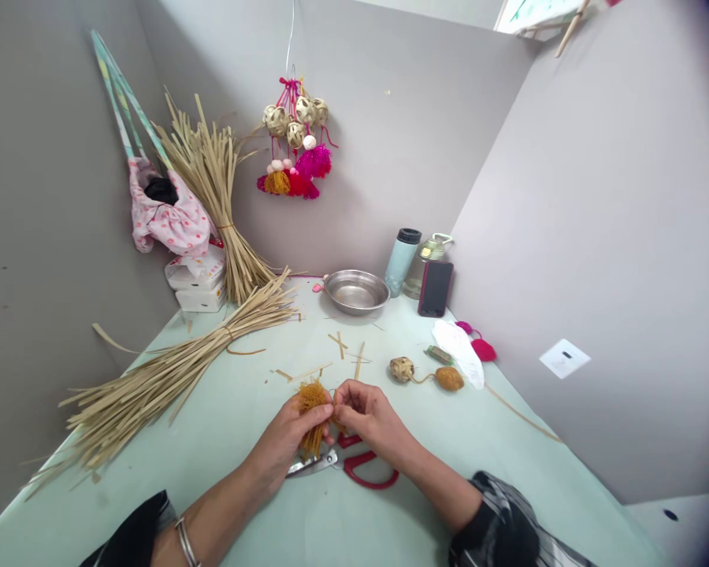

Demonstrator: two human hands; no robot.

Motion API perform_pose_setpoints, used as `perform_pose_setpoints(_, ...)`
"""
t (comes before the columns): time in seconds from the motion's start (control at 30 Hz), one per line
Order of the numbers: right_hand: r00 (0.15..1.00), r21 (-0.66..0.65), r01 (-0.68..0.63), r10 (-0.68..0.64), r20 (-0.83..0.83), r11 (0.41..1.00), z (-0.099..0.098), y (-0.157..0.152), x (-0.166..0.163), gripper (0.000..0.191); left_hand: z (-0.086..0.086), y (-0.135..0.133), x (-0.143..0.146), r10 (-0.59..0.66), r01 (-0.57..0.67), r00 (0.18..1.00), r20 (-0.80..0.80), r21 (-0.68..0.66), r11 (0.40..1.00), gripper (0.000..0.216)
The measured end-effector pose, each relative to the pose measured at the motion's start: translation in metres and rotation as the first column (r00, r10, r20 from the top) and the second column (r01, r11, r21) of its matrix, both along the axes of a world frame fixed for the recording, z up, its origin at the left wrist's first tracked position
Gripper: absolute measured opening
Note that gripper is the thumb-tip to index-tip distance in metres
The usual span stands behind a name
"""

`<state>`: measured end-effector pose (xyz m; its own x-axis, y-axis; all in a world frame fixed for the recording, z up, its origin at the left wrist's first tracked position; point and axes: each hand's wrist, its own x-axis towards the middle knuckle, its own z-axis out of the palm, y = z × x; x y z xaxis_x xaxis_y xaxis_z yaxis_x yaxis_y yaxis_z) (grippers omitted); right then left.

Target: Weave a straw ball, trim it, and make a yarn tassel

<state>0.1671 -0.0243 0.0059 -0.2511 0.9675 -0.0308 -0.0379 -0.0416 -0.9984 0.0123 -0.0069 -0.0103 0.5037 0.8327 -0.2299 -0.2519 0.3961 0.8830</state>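
Near the middle of the table, my left hand [289,431] is closed around a mustard-yellow yarn tassel [312,395], whose looped ends stick out above and below the fingers. Just beside it, the thumb and fingertips of my right hand [371,413] are pinched together on a thin strand of the same yellow yarn, close to the tassel. Red-handled scissors [371,476] lie under both hands, blades pointing left and partly hidden. To the right rest a small woven straw ball [401,369] and a wound yellow yarn bundle [450,379], joined by a cord.
Straw bundles lie on the left [171,370] and stand in the corner [213,189]. A metal bowl [358,308], a tumbler [400,264], a glass bottle [432,252] and a phone [436,289] stand at the back. Straw balls with tassels [295,134] hang on the wall. Straw scraps [338,345] litter the table.
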Motion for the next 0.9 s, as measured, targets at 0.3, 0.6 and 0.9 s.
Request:
perform_pose_setpoints(0.3, 0.999, 0.007, -0.021, 0.021, -0.025, 1.000, 0.0018, -0.0005, -0.0007, 0.014, 0.0035, 0.0029, -0.0024, 0.006, -0.009, 0.990, 0.138, 0.016, 1.000, 0.014)
perform_pose_setpoints(0.6, 1.000, 0.032, -0.015, 0.015, -0.012, 0.999, 0.0017, -0.0015, -0.0015, 0.014, 0.0031, 0.0038, -0.0048, 0.050, -0.049, 0.979, 0.199, -0.007, 0.999, 0.011)
perform_pose_setpoints(0.9, 0.987, 0.132, 0.141, -0.150, 0.059, 0.981, 0.0017, 0.0003, 0.0044, 0.022, 0.0007, 0.0041, -0.0033, 0.051, -0.054, 0.993, 0.110, 0.025, 0.998, 0.013)
